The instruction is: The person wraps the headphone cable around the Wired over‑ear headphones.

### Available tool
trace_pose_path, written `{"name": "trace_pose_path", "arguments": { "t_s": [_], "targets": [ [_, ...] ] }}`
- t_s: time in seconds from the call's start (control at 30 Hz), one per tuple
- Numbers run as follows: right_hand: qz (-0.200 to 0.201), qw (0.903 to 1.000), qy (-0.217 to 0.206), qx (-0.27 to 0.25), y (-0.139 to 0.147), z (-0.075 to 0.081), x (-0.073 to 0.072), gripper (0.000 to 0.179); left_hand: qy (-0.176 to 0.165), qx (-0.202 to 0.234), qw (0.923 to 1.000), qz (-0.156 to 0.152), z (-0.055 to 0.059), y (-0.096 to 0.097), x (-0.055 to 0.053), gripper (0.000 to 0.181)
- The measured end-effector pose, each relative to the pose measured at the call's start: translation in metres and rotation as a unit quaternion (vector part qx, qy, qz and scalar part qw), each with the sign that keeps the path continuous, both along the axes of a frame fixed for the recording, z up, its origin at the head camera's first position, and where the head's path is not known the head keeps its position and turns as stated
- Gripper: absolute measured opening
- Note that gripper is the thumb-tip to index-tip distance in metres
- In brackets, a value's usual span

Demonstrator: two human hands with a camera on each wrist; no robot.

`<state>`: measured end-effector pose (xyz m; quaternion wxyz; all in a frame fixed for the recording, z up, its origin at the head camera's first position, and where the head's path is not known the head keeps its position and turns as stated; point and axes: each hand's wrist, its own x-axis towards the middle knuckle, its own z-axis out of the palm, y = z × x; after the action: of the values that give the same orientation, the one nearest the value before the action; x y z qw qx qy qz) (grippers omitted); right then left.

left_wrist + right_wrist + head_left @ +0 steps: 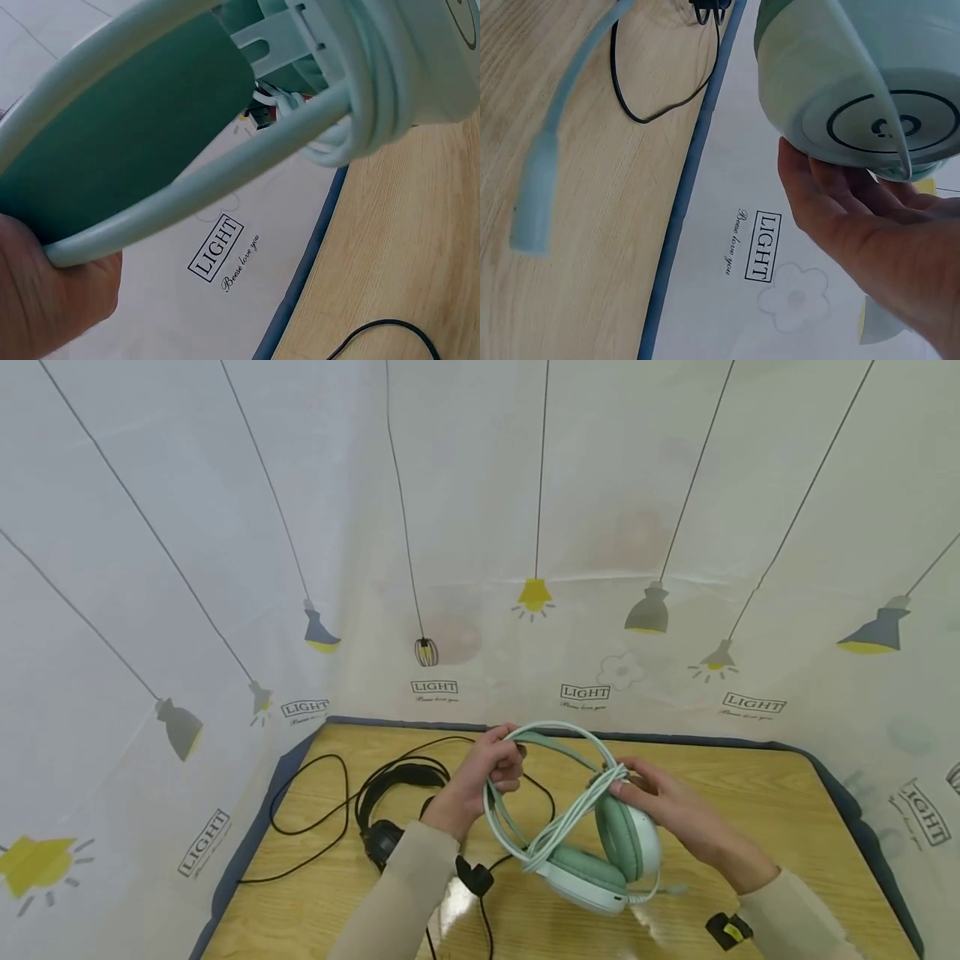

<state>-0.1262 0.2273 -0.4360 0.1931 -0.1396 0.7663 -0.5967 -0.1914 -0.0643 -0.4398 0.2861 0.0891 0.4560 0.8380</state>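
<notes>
A mint-green over-ear headset (637, 839) is held up above the table between both hands, with its cable (573, 814) wound in several turns across the headband. My left hand (480, 781) grips the top of the headband, fingers curled round it; in the left wrist view the thumb side of the left hand (56, 300) lies against the headband's rim. At the other side, my right hand (671, 810) holds the headset by an ear cup, near the cable turns. The right wrist view shows the white outer shell of the ear cup (825, 112) against the fingers, and a pale cable end (536, 195) dangling.
Black headphones (384, 835) lie on the wooden table (735, 793) at the left, beside the left forearm. Their black cable (347, 793) loops around them and runs under the held headset. A printed white sheet (480, 527) walls the table's back and sides.
</notes>
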Motion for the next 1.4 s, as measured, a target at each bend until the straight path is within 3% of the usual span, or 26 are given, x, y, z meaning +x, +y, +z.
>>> {"name": "trace_pose_path", "arguments": {
  "t_s": [0.17, 0.37, 0.6, 0.73, 0.83, 1.0, 1.07, 1.27, 1.4],
  "targets": [
    [-0.029, 0.9995, -0.012, 0.002, -0.003, -0.003, 0.0, 0.055, -0.01, -0.03, 0.9993, 0.02, -0.001, 0.004, -0.004, 0.02],
    [-0.059, 0.9981, -0.019, -0.002, -0.005, -0.006, 0.003, 0.06, -0.002, -0.123, 0.9917, 0.038, -0.003, 0.009, -0.006, 0.009],
    [-0.067, 0.9975, -0.01, -0.018, -0.004, -0.011, 0.005, 0.055, 0.06, -0.216, 0.9742, 0.032, -0.003, 0.006, -0.008, 0.054],
    [-0.075, 0.9969, -0.015, -0.017, -0.004, -0.015, 0.006, 0.056, 0.091, -0.252, 0.9632, 0.024, -0.005, 0.001, -0.007, 0.064],
    [-0.1, 0.9946, -0.026, -0.014, -0.002, -0.019, 0.007, 0.057, 0.092, -0.247, 0.9636, 0.043, -0.008, -0.002, -0.006, 0.063],
    [-0.152, 0.9874, -0.041, -0.019, 0.007, -0.024, 0.005, 0.055, 0.071, -0.19, 0.9713, 0.125, -0.015, -0.009, 0.0, 0.056],
    [-0.169, 0.9843, -0.047, -0.013, 0.01, -0.025, 0.004, 0.057, 0.064, -0.171, 0.9724, 0.145, -0.017, -0.014, 0.003, 0.054],
    [-0.203, 0.977, -0.066, 0.006, 0.031, -0.033, -0.001, 0.072, 0.061, -0.166, 0.9713, 0.159, -0.025, -0.031, 0.012, 0.051],
    [-0.225, 0.9704, -0.088, -0.008, 0.055, -0.04, -0.004, 0.079, 0.062, -0.163, 0.9709, 0.164, -0.026, -0.04, 0.015, 0.049]
  ]
}}
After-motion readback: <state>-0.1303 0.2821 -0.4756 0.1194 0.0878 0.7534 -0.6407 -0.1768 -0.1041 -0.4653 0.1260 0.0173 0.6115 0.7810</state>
